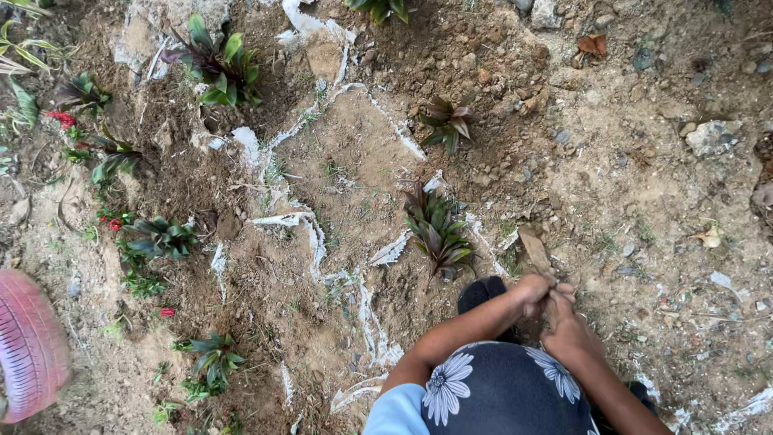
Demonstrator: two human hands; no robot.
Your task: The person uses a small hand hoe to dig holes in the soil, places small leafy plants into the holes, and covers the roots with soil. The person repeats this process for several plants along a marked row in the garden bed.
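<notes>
Both hands — left hand [531, 290], right hand [566, 326] — clasped around a brown digging tool [535, 250] beside a purple-leaved plant [437, 231].

We see reddish-brown soil [612, 161] crossed by white strips [306, 225]. Beside those strips grow plants [439, 234] with green and purplish leaves. Left of them sits a pink ribbed tyre [28, 346]; below them, dark cloth [499, 391] bears white flowers.

Outdoors, in flat daylight: bare brown soil [612, 177] strewn with small stones. White chalky lines [310, 225] winding across it. Left of those lines, small green-and-purple plants [217, 64]; far left edge, a pink ribbed tyre [28, 346].
</notes>
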